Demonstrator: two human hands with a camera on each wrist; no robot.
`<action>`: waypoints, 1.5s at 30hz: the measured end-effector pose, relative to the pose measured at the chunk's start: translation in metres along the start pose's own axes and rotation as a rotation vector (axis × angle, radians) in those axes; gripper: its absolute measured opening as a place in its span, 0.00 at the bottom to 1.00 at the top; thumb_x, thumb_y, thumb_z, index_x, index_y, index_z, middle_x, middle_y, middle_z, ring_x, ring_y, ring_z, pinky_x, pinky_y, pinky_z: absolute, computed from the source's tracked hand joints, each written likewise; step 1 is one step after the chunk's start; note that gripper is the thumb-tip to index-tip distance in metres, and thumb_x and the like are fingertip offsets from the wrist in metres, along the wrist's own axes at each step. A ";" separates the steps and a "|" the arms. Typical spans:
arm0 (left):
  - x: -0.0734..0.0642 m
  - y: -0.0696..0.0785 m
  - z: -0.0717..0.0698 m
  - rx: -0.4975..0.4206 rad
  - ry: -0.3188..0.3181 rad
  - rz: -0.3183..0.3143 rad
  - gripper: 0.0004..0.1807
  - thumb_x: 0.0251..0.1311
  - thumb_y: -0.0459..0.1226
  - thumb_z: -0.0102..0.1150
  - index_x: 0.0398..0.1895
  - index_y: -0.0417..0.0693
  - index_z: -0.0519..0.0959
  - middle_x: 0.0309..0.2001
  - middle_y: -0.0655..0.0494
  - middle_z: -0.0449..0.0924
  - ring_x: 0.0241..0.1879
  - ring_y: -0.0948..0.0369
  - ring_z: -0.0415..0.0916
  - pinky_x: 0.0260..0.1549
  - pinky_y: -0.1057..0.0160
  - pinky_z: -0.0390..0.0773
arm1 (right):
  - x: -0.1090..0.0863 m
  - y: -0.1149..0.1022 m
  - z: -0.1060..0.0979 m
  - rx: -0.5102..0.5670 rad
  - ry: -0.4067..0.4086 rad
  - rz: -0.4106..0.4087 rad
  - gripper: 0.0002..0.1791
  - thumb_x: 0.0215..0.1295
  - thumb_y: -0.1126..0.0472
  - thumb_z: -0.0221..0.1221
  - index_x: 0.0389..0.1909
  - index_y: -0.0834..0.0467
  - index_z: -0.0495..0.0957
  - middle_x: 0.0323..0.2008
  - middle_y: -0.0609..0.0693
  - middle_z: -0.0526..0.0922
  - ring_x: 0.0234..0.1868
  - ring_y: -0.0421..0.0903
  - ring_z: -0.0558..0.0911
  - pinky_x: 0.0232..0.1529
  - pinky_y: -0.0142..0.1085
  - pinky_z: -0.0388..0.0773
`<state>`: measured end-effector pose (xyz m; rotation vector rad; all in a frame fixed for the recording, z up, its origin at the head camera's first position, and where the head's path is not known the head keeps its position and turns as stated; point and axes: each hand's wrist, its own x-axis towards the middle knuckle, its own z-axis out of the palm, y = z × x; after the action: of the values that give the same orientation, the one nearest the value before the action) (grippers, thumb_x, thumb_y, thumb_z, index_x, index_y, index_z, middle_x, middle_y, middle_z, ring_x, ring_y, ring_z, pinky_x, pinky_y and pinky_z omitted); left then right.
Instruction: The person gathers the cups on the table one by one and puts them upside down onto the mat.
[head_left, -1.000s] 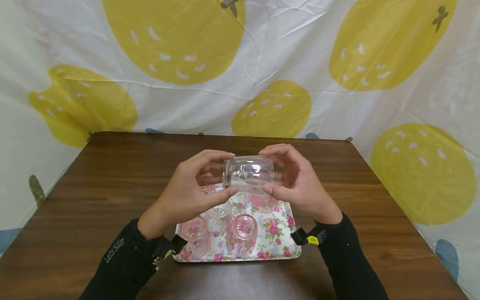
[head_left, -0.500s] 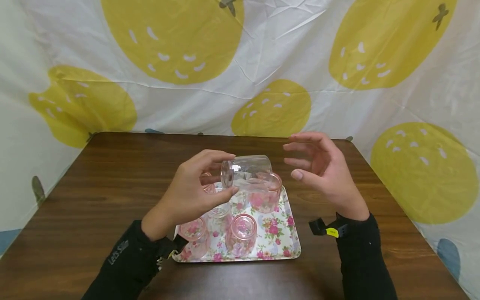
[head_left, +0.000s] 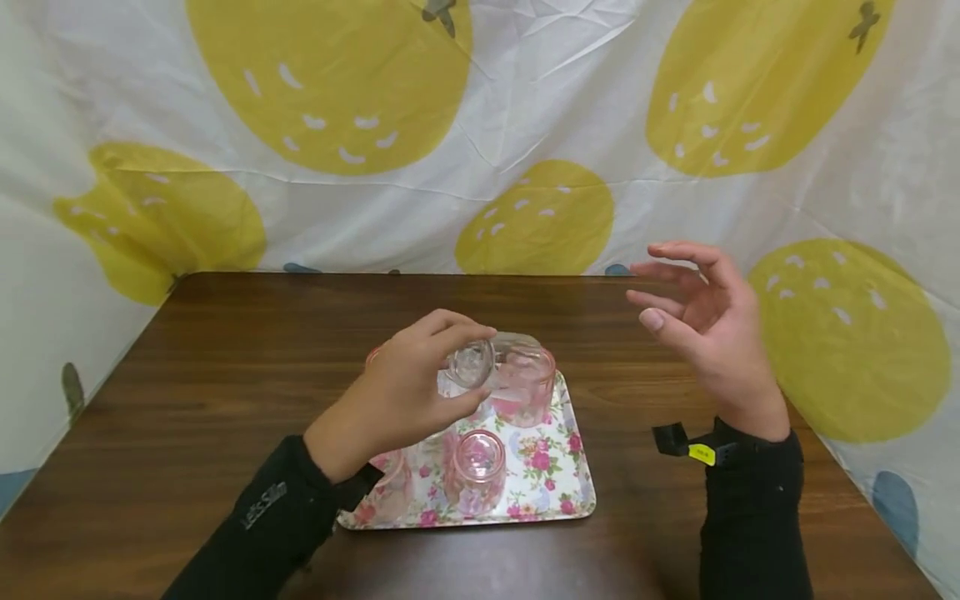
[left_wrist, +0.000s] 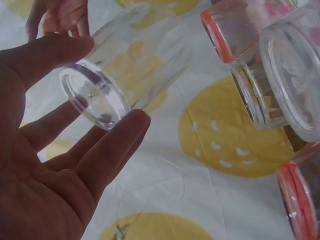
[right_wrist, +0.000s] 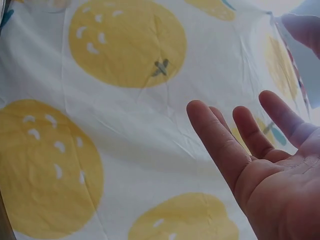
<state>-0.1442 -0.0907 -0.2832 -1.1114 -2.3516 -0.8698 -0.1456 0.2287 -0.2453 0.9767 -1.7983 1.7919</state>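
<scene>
My left hand (head_left: 405, 387) pinches a clear drinking glass (head_left: 474, 365) near its thick base, thumb on one side and fingers on the other. The glass lies tilted on its side above a floral tray (head_left: 551, 483). In the left wrist view, the body of that clear glass (left_wrist: 145, 55) points away from the palm. Well to the right, my right hand (head_left: 716, 333) is raised over the table with fingers spread and bent a little, holding nothing. Pink glasses stand on the tray, one at the front (head_left: 478, 475) and one at the back right (head_left: 528, 392).
Another pink glass (head_left: 390, 487) stands at the tray's front left, partly behind my left wrist. Glasses farther back are hidden by my left hand. The brown wooden table (head_left: 247, 358) ends at a white cloth (head_left: 360, 217) with yellow fruit prints.
My right hand has let go of the clear glass and moved away to the right and up. My left hand has turned the glass, so its base faces the head camera more.
</scene>
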 end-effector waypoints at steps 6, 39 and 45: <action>0.011 0.006 0.006 0.095 -0.173 0.015 0.29 0.55 0.39 0.74 0.61 0.47 0.79 0.52 0.52 0.78 0.48 0.57 0.81 0.42 0.61 0.83 | -0.001 -0.003 -0.009 0.031 0.034 -0.038 0.30 0.56 0.86 0.55 0.62 0.76 0.67 0.60 0.63 0.74 0.59 0.57 0.79 0.56 0.41 0.83; 0.035 0.022 0.068 0.376 -0.614 0.063 0.21 0.52 0.41 0.75 0.50 0.50 0.85 0.43 0.53 0.83 0.41 0.57 0.84 0.43 0.60 0.85 | -0.006 0.001 -0.005 -0.036 0.002 -0.052 0.31 0.55 0.85 0.58 0.62 0.77 0.65 0.61 0.62 0.73 0.59 0.54 0.80 0.54 0.41 0.83; 0.032 0.022 0.077 0.438 -0.626 0.070 0.19 0.52 0.43 0.75 0.47 0.52 0.85 0.40 0.53 0.82 0.39 0.57 0.82 0.39 0.59 0.85 | -0.005 0.003 -0.002 -0.036 0.006 -0.060 0.31 0.54 0.85 0.59 0.62 0.77 0.66 0.61 0.62 0.73 0.58 0.54 0.80 0.53 0.41 0.84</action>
<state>-0.1529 -0.0100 -0.3130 -1.3925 -2.7644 0.0601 -0.1447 0.2318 -0.2508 0.9999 -1.7724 1.7186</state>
